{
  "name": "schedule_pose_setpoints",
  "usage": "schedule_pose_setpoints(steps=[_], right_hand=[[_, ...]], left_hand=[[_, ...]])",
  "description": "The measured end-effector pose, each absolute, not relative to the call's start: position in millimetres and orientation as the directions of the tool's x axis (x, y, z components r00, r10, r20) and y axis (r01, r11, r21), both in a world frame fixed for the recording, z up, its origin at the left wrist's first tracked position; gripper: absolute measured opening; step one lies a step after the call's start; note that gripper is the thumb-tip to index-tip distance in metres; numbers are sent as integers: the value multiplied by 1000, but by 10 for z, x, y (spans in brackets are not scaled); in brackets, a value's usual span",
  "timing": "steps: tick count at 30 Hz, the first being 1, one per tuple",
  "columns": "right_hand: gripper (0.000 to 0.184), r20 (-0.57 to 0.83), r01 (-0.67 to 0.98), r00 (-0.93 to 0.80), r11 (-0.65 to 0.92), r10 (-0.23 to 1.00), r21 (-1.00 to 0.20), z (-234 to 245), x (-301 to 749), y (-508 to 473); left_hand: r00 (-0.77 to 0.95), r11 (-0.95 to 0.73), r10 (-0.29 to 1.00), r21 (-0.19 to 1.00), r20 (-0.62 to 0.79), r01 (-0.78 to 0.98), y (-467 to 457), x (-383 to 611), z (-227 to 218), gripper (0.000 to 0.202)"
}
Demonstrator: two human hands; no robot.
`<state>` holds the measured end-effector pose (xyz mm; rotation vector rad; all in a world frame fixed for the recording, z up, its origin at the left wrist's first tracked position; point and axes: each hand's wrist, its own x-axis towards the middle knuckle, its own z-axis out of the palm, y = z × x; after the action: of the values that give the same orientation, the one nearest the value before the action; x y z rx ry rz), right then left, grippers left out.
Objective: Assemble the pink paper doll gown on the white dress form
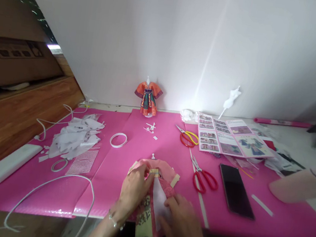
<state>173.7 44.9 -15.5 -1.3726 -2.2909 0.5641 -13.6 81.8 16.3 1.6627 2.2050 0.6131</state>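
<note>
A doll-sized garment [165,169] of pink cloth, cream-tipped at the sleeves, lies at bottom centre of the frame at the near edge of a glossy pink worktop [108,189]. The left hand [136,183] pinches its narrow pale-yellow band [154,171]; the right hand [184,217], blurred by motion, has its fingers at the skirt's patterned pink border, though whether they grip it cannot be told. A yellowish printed panel [144,214] hangs beside the smooth white lining. At upper centre stands a miniature robe [148,96] in orange and green; at upper right, a bare white dress form [231,99] leans above a creased, glossy leaflet [233,136]. Slender red-handled scissors [198,169] lie right of centre near a flat black phone [235,191]. Crumpled white scraps [76,135] and a studded grid sheet [84,161] lie at left.
</note>
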Motion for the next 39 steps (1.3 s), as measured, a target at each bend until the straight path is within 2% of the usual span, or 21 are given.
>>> schedule_pose_setpoints(steps=[3,5,7,10,14,16,18,21,25,30,33,36,39], right_hand=[[27,161,741,-414,434,896,-512,-326,1757,389],[22,191,735,-414,451,890,-506,-438,1768,387],[14,226,736,-408,466,884,-492,-507,1764,395],[18,263,727,-396,476,879,-495,-492,1746,407],[17,265,675,-412,487,872,-553,-318,1740,405],[12,235,663,-446,495,864,-561,-245,1732,392],[6,178,675,-482,494,858,-548,-222,1706,373],[5,101,727,-482,462,870,-508,-259,1637,353],[11,39,742,-484,434,874,-511,-267,1565,375],[12,40,686,-492,415,870,-597,-149,1595,426],[11,-1,661,-505,385,863,-644,-103,1639,439],[10,-43,671,-497,352,867,-653,-55,1642,484],[10,20,696,-451,365,893,-618,7,1565,590]], left_hand=[[-279,239,960,532,-4,813,708,-181,120,13],[-271,224,963,541,7,810,611,-211,69,14],[-227,154,972,558,63,815,501,-236,8,17],[-118,0,978,561,174,828,320,-259,-75,15],[-35,-119,961,526,274,842,79,-232,-118,7],[40,-164,968,505,248,848,-19,-203,-119,7],[111,-199,973,489,202,849,-92,-185,-126,16],[156,-222,972,487,174,845,-137,-199,-153,20],[67,-167,975,510,210,843,-20,-241,-152,3],[-106,-58,952,510,287,858,392,-255,-79,14],[-50,-110,955,508,291,854,628,-267,-40,16],[40,-152,972,483,233,862,775,-281,14,17],[106,-166,982,434,158,886,860,-275,91,16]])
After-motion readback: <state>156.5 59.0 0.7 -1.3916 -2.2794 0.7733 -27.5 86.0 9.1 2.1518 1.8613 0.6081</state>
